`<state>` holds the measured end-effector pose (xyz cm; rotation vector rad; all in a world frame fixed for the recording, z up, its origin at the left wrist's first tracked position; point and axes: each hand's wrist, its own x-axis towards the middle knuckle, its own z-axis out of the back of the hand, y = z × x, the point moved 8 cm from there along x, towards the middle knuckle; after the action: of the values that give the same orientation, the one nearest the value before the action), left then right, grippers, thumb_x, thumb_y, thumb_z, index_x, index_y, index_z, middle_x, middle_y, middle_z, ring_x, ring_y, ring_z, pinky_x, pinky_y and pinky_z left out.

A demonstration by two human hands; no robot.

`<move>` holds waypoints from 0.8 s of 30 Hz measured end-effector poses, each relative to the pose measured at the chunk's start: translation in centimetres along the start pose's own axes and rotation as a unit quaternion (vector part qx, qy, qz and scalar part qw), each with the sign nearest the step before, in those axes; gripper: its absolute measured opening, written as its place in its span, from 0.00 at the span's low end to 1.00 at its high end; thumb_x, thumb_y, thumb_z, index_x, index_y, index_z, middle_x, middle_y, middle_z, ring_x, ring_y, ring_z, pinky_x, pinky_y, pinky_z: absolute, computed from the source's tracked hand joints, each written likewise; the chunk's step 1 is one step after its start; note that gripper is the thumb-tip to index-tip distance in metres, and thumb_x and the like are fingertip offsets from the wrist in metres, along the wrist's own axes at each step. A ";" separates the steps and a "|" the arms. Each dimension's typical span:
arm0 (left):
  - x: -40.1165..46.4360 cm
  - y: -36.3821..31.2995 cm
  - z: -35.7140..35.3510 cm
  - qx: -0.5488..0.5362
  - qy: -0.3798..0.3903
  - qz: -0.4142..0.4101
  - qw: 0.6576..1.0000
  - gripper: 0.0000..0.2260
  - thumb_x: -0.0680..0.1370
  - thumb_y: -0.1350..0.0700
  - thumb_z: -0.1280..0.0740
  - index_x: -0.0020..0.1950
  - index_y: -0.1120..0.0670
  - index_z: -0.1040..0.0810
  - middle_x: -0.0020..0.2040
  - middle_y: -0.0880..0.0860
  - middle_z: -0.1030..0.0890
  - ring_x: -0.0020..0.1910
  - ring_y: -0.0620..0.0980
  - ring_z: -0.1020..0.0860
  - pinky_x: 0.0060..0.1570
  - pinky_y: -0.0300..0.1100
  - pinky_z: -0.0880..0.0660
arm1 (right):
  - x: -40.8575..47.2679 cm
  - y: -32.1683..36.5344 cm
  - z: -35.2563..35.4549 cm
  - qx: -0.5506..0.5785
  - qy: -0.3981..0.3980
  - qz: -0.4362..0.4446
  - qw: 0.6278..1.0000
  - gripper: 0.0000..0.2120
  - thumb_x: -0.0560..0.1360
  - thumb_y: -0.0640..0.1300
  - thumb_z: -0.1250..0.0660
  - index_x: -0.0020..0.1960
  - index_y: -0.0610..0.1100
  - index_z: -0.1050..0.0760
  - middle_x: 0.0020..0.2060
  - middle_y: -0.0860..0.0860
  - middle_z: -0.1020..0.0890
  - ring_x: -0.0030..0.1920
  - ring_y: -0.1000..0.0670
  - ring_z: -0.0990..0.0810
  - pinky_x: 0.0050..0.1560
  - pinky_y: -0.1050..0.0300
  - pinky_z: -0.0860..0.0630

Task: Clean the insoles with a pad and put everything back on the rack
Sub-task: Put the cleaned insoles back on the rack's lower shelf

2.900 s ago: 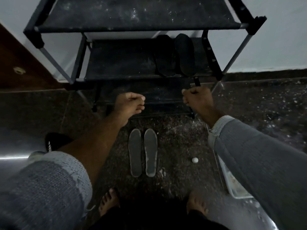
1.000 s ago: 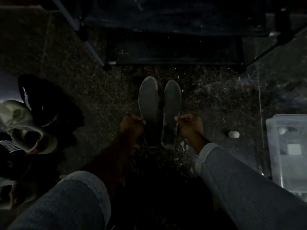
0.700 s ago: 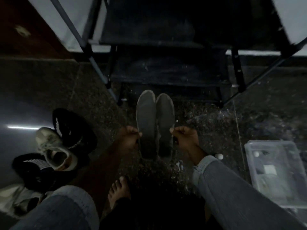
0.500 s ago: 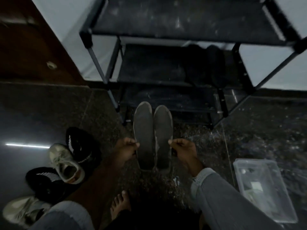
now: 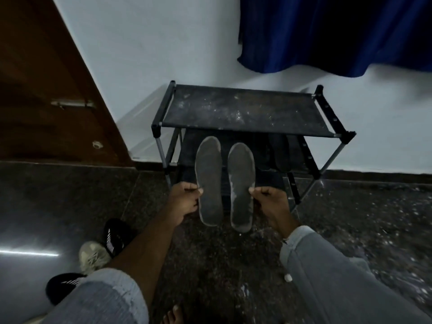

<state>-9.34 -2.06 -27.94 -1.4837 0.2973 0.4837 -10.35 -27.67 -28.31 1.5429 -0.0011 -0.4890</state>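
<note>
Hands (image 5: 184,202) with insoles (image 5: 209,181) before rack (image 5: 243,111)

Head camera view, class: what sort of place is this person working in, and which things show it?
Probably a home entryway or room corner: a black shoe rack stands against the wall beside a wooden door, and sneakers lie on the stone floor.
</note>
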 end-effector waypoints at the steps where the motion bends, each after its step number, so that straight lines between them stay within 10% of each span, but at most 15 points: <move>1: 0.2 -0.5 -0.3 0.000 0.000 -0.002 1.000 0.08 0.78 0.59 0.32 0.54 0.59 0.27 0.53 0.61 0.21 0.43 0.53 0.21 0.34 0.42 0.26 | 0.4 0.6 0.0 0.005 -0.001 0.006 1.000 0.07 0.72 0.37 0.27 0.35 0.40 0.20 0.28 0.49 0.18 0.29 0.53 0.20 0.32 0.62 0.23; 17: 13.2 -5.1 -2.3 0.039 -0.011 -0.043 0.998 0.10 0.79 0.61 0.34 0.60 0.61 0.26 0.59 0.62 0.22 0.47 0.51 0.23 0.29 0.33 0.25 | 15.5 3.1 -4.7 -0.045 -0.010 0.038 0.998 0.08 0.73 0.37 0.27 0.35 0.40 0.22 0.37 0.40 0.18 0.37 0.43 0.18 0.42 0.47 0.17; 24: 20.0 -6.1 -3.6 0.068 0.005 -0.052 0.996 0.15 0.80 0.59 0.34 0.65 0.62 0.28 0.64 0.59 0.23 0.53 0.50 0.25 0.50 0.41 0.26 | 22.5 2.8 -5.7 -0.105 -0.053 0.059 0.991 0.09 0.68 0.44 0.23 0.35 0.45 0.22 0.42 0.42 0.16 0.44 0.41 0.16 0.47 0.42 0.18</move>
<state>11.32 -3.19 -32.39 -1.3626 0.2540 0.3657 12.60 -29.23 -32.69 1.3015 -0.1184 -0.4618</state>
